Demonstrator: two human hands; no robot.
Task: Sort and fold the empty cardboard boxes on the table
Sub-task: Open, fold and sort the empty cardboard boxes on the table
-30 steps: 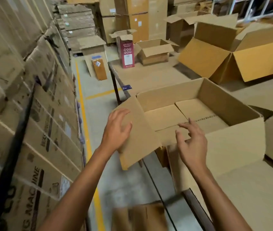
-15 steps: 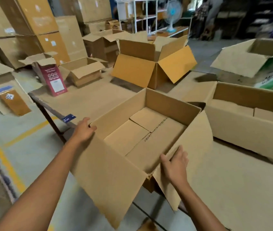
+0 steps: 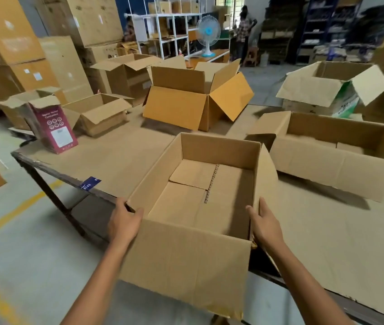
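Early stage, judged: left hand [image 3: 125,222] and right hand [image 3: 265,225] each had a grip on the near box [image 3: 198,200]; the other boxes [image 3: 198,99] on the worktop [image 3: 120,158] stood unfolded.

Table [image 3: 120,158] (cardboard-topped) bears a maroon carton [image 3: 55,127] at its left corner — orange box [image 3: 177,109] behind, long box [image 3: 327,165] right.

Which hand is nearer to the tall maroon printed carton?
Left. The left hand grips the near-left corner of the open brown cardboard box, toward the maroon carton; the right hand grips the near-right corner, farther off.
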